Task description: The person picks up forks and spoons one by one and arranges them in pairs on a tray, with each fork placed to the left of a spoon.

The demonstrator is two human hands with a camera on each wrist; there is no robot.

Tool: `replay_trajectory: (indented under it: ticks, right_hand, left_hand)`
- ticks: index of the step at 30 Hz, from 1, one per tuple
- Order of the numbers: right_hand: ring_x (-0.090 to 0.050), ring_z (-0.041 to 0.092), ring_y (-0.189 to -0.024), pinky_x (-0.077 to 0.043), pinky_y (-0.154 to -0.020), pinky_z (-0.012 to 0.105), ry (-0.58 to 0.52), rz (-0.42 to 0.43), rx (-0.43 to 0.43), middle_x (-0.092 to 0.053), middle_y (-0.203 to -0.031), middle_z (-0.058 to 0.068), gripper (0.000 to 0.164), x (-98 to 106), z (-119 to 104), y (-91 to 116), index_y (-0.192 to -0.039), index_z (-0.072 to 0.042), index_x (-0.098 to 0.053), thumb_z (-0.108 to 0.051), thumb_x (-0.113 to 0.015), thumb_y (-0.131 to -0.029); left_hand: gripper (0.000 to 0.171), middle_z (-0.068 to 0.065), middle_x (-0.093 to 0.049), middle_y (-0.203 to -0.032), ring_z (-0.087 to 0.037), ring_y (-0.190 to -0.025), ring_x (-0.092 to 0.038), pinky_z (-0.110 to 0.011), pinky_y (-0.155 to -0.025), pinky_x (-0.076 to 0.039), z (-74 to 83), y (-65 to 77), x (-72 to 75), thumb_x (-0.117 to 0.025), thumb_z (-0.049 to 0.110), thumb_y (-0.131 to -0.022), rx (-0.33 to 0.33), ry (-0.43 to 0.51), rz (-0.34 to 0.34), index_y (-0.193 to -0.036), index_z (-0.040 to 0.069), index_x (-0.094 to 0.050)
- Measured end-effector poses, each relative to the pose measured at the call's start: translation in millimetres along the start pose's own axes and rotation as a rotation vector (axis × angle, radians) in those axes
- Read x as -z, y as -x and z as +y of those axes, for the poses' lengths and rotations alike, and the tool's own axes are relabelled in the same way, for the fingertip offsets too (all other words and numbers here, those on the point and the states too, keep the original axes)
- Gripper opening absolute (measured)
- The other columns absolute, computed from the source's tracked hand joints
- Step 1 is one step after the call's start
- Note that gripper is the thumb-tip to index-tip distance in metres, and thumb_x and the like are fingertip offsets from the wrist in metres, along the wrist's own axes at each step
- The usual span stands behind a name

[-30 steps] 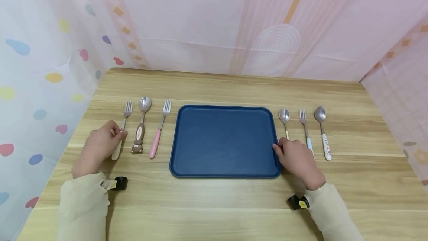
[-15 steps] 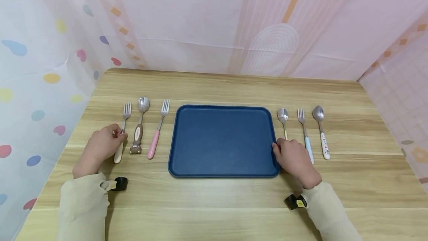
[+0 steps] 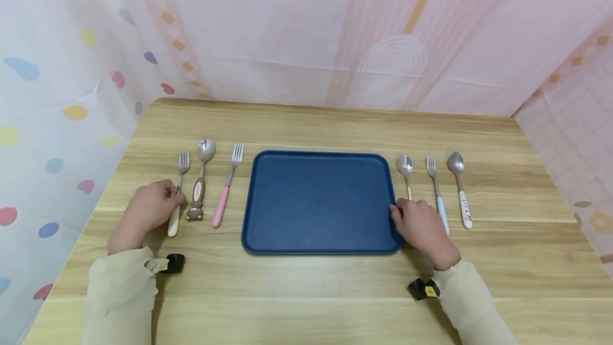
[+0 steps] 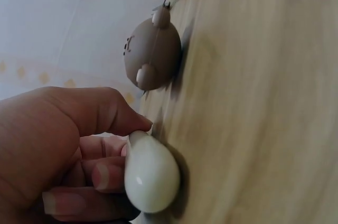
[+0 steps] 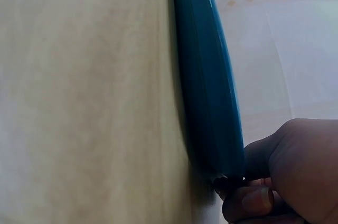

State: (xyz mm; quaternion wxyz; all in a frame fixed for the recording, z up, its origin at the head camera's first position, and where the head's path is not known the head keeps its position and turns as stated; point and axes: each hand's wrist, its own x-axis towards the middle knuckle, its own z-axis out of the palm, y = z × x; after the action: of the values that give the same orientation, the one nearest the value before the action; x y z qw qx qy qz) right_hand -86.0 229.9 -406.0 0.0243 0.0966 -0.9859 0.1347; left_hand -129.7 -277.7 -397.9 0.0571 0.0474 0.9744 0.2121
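Note:
My left hand (image 3: 150,207) pinches the cream-handled fork (image 3: 174,222) between thumb and fingers as it lies at the left end of the row. In the left wrist view the rounded handle end (image 4: 152,176) is close to the wood, with the thumb on it. Right of it lies a spoon with a brown bear handle (image 3: 196,204), then a pink-handled fork (image 3: 222,204). At the right edge of the blue tray (image 3: 321,201), my right hand (image 3: 426,231) holds the rim, thumb above and fingers under or beside it. The tray lies flat with nothing on it.
To the tray's right lie a small spoon (image 3: 405,165), partly hidden by my right hand, a blue-handled fork (image 3: 440,204) and a spoon with a patterned white handle (image 3: 464,209). Patterned curtains (image 3: 287,31) hang behind and beside the wooden table (image 3: 306,297).
The cream-handled fork has slid slightly toward me and to the right, and its handle has swung closer to the bear spoon. My right hand stays on the tray rim.

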Motion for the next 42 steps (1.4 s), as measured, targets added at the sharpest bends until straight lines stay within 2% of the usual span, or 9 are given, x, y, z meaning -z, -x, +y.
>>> replay_trajectory:
  ticks: [8,13,20,24,33,42]
  right_hand:
    - [-0.039,0.014,-0.041,-0.032,-0.040,0.029,0.004,0.009,0.008,-0.039,-0.047,0.000,0.032,1.8,1.3,0.6,-0.059,-0.014,-0.048,-0.019,-0.052,-0.091]
    - [-0.039,0.013,-0.042,-0.032,-0.040,0.029,0.003,0.006,0.007,-0.039,-0.048,0.000,0.032,3.3,0.9,0.6,-0.059,-0.013,-0.048,-0.019,-0.052,-0.091]
    - [-0.038,0.013,-0.041,-0.032,-0.040,0.029,0.006,0.016,0.017,-0.039,-0.047,0.000,0.032,3.9,2.4,-0.1,-0.059,-0.014,-0.048,-0.019,-0.052,-0.090]
    - [-0.038,0.013,-0.041,-0.032,-0.040,0.029,0.005,0.015,0.016,-0.039,-0.047,0.000,0.032,4.8,3.3,-0.4,-0.059,-0.014,-0.048,-0.018,-0.052,-0.090]
    - [-0.039,0.013,-0.042,-0.033,-0.041,0.029,-0.013,-0.010,0.012,-0.039,-0.048,0.000,0.032,3.8,2.3,-2.4,-0.060,-0.013,-0.048,-0.019,-0.051,-0.091]
    - [-0.039,0.013,-0.043,-0.033,-0.041,0.028,-0.017,-0.017,0.008,-0.040,-0.049,0.000,0.032,1.0,1.8,-1.7,-0.060,-0.014,-0.047,-0.020,-0.051,-0.091]
  left_hand:
    - [0.021,-0.001,-0.045,-0.054,-0.020,-0.053,-0.042,-0.031,-0.049,-0.032,5.2,-4.3,2.0,-0.049,0.020,-0.084,0.000,-0.002,-0.002,-0.068,0.007,-0.049]
    - [0.021,-0.001,-0.041,-0.054,-0.019,-0.052,-0.040,-0.031,-0.048,-0.031,13.9,-2.5,6.5,-0.048,0.021,-0.084,-0.004,0.007,0.026,-0.068,0.008,-0.047]
    - [0.022,-0.001,-0.041,-0.053,-0.019,-0.051,-0.040,-0.031,-0.045,-0.030,42.5,-4.3,10.1,-0.049,0.023,-0.086,-0.027,0.028,0.074,-0.073,0.006,-0.049]
    - [0.020,-0.001,-0.042,-0.052,-0.017,-0.048,-0.041,-0.030,-0.042,-0.031,60.8,-6.2,7.8,-0.049,0.021,-0.086,-0.026,0.056,0.069,-0.072,0.007,-0.048]
    - [0.021,-0.002,-0.041,-0.055,-0.020,-0.052,-0.042,-0.030,-0.044,-0.029,89.7,-7.4,-3.5,-0.050,0.020,-0.082,-0.078,0.022,0.068,-0.065,0.010,-0.044]
    - [0.017,-0.001,-0.041,-0.052,-0.017,-0.046,-0.043,-0.029,-0.041,-0.030,111.6,-4.7,-18.6,-0.047,0.018,-0.080,-0.075,0.048,0.030,-0.066,0.010,-0.044]
